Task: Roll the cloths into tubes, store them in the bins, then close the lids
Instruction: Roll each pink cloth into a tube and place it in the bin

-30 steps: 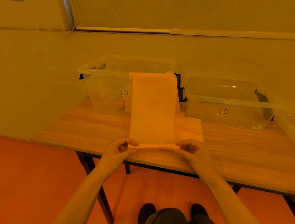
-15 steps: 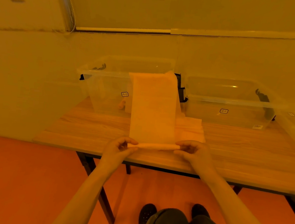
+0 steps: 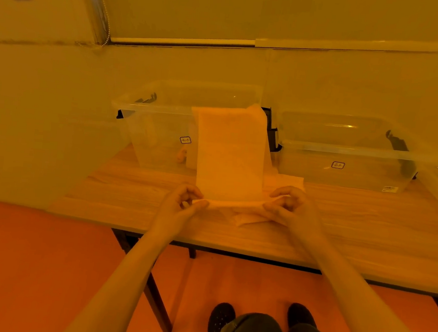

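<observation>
Beyond the left hand (image 3: 180, 207), a clear bin (image 3: 162, 134) holds a small rolled cloth (image 3: 181, 155); beyond the right hand (image 3: 291, 209), a second clear bin (image 3: 345, 161) shows no contents. Between them, a pale cloth (image 3: 230, 156) drapes from the left bin's rim down to the wooden table (image 3: 365, 231). Each hand pinches one end of its thinly rolled near edge.

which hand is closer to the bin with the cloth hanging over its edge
Left. The left hand sits just in front of that bin; the right hand is further right, toward the other bin.
</observation>
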Tool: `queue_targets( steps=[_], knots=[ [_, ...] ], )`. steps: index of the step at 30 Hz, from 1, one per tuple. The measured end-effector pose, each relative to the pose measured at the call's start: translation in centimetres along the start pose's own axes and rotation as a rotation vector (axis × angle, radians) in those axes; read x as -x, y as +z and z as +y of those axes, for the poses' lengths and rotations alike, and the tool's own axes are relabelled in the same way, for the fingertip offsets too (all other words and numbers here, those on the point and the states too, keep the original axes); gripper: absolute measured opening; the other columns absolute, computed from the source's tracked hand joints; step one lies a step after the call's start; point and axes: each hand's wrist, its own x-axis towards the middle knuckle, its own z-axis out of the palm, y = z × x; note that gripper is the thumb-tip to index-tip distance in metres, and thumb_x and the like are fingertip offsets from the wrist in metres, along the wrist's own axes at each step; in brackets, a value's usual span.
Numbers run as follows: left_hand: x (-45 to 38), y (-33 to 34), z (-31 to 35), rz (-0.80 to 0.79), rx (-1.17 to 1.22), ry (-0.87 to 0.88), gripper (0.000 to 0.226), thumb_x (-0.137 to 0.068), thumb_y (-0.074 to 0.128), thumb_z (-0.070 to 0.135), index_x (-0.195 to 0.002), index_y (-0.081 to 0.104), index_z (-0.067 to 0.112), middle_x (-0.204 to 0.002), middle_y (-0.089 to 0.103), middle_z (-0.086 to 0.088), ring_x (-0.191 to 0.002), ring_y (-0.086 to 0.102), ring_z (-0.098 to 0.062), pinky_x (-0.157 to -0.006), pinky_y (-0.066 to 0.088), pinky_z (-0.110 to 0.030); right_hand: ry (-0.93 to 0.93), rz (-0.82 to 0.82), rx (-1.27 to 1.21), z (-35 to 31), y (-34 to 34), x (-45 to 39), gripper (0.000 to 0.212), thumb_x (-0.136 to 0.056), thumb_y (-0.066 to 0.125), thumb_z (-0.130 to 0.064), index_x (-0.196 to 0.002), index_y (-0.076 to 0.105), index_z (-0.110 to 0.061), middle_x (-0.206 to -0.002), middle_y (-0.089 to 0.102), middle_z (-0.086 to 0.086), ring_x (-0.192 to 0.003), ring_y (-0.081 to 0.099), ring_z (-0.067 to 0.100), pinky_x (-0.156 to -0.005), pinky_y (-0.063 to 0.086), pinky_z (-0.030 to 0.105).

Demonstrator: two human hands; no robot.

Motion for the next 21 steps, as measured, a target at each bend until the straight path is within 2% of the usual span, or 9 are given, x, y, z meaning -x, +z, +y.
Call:
queue_targets(
  steps=[3, 6, 8, 12, 16, 19, 21],
  knots=[
    [-1.2, 0.0, -0.4, -0.032, -0.036, 0.053, 0.023, -0.090, 0.063, 0.018, -0.081, 0.059, 0.038, -0.086, 0.060, 0.007, -0.074, 0.054, -0.010, -0.067, 0.045, -0.030, -0.024, -0.025, -0.006, -0.2, 0.0, -1.0, 0.012, -0.084, 0.069, -0.011, -0.089, 0.064, -0.020, -0.088, 0.068, 0.004, -0.084, 0.065, 0.014, -0.068, 0.053, 0.018],
    [-2.1, 0.1, -0.6, -0.062, -0.067, 0.038, 0.019, -0.091, 0.061, 0.019, -0.086, 0.065, 0.037, -0.092, 0.064, 0.004, -0.082, 0.058, -0.019, -0.072, 0.049, -0.036, -0.035, -0.031, 0.077, -0.3, 0.2, -2.3, 0.014, -0.087, 0.064, -0.013, -0.090, 0.066, -0.027, -0.100, 0.066, -0.005, -0.095, 0.061, 0.006, -0.074, 0.051, 0.016],
    [-2.7, 0.1, -0.9, -0.051, -0.051, 0.005, 0.015, -0.086, 0.066, 0.023, -0.086, 0.067, 0.038, -0.095, 0.065, 0.000, -0.079, 0.055, -0.019, -0.072, 0.048, -0.035, -0.029, -0.020, 0.087, -0.1, 0.3, -3.1, 0.016, -0.087, 0.065, -0.014, -0.090, 0.066, -0.030, -0.103, 0.066, -0.007, -0.097, 0.060, 0.004, -0.075, 0.051, 0.017],
    [-3.3, 0.3, -1.2, -0.026, -0.037, -0.020, 0.013, -0.079, 0.073, 0.028, -0.084, 0.067, 0.038, -0.093, 0.064, 0.006, -0.073, 0.050, -0.011, -0.067, 0.043, -0.025, -0.024, 0.014, 0.121, 0.7, 0.9, -4.0, 0.022, -0.080, 0.073, -0.009, -0.088, 0.066, -0.028, -0.097, 0.066, -0.007, -0.088, 0.062, 0.004, -0.070, 0.051, 0.012],
    [-3.2, 0.6, -2.1, 0.000, 0.007, -0.041, 0.015, -0.079, 0.073, 0.026, -0.082, 0.068, 0.039, -0.091, 0.064, 0.007, -0.071, 0.048, -0.009, -0.065, 0.040, -0.024, -0.032, 0.055, 0.065, 1.7, 1.5, -3.7, 0.016, -0.079, 0.075, -0.011, -0.092, 0.071, -0.019, -0.089, 0.067, -0.007, -0.074, 0.061, -0.008, -0.064, 0.049, 0.009],
    [-2.9, 0.6, -2.9, 0.005, 0.029, -0.071, 0.022, -0.079, 0.073, 0.027, -0.079, 0.069, 0.049, -0.095, 0.064, 0.005, -0.077, 0.052, -0.013, -0.066, 0.043, -0.027, -0.039, 0.055, 0.039, 2.4, 1.6, -3.5, 0.018, -0.078, 0.075, -0.013, -0.094, 0.073, -0.019, -0.092, 0.068, -0.007, -0.077, 0.062, -0.006, -0.066, 0.050, 0.011],
    [-2.8, 0.6, -3.3, 0.005, 0.052, -0.083, 0.021, -0.076, 0.072, 0.034, -0.083, 0.069, 0.054, -0.097, 0.066, 0.010, -0.080, 0.055, -0.014, -0.069, 0.048, -0.029, -0.031, 0.046, 0.036, 2.6, 1.5, -3.4, 0.019, -0.078, 0.075, -0.013, -0.094, 0.072, -0.022, -0.095, 0.069, -0.009, -0.083, 0.064, -0.002, -0.070, 0.052, 0.013]
  ],
)
